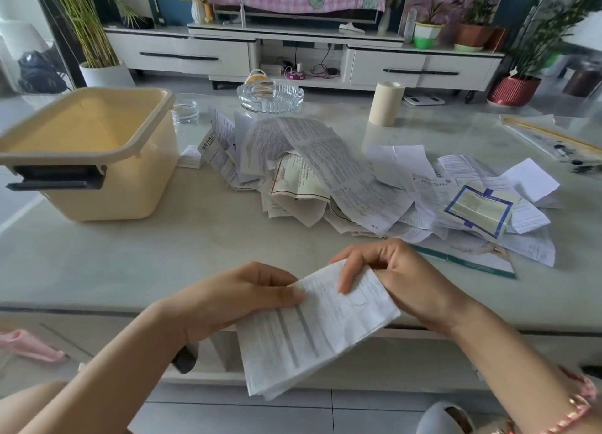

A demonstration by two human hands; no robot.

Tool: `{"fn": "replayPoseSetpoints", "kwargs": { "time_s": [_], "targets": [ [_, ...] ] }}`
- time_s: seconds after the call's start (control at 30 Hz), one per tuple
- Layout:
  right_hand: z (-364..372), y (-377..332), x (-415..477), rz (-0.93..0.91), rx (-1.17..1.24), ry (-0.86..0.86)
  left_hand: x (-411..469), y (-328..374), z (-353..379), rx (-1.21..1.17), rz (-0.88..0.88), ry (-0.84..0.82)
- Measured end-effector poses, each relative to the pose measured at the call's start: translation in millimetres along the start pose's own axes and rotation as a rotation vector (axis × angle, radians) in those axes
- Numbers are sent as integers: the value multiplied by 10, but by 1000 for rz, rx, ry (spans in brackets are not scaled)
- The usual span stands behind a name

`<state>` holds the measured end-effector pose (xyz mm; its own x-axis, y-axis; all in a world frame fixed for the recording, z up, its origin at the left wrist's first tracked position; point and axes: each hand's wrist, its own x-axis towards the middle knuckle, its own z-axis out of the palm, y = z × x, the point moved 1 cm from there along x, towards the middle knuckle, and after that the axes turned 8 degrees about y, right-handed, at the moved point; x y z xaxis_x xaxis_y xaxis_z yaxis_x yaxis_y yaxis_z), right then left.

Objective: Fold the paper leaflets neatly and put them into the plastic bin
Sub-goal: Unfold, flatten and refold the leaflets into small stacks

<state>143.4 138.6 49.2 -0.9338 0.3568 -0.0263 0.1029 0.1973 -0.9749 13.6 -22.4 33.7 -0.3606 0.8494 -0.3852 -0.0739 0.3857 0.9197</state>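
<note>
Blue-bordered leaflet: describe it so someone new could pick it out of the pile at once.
From the cream plastic bin on the left of the table, follow the heap of loose leaflets rightward to its far end. The blue-bordered leaflet lies on top, pale yellow-green. It alone carries a dark blue frame; the sheets around it are plain white print.

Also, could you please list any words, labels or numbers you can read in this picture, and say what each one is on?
No text can be quoted with certainty.
Folded leaflet beside the plastic bin: bold Chinese heading, too blurred to read.
Held leaflet, pinched by the left hand and right hand: fine print, too small.
Leaflet pile on the table: print too small or blurred.
</note>
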Motion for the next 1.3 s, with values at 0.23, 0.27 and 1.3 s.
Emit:
{"fn": "replayPoseSetpoints", "kwargs": {
  "time_s": [0.23,0.27,1.3],
  "targets": [
    [-22,82,91,258,516,185,114,-61,26,-217,128,392],
    [42,88,67,265,488,118,138,-78,56,-241,140,453],
    [676,239,151,-57,178,520,284,-51,399,122,573,1135]
  ]
}}
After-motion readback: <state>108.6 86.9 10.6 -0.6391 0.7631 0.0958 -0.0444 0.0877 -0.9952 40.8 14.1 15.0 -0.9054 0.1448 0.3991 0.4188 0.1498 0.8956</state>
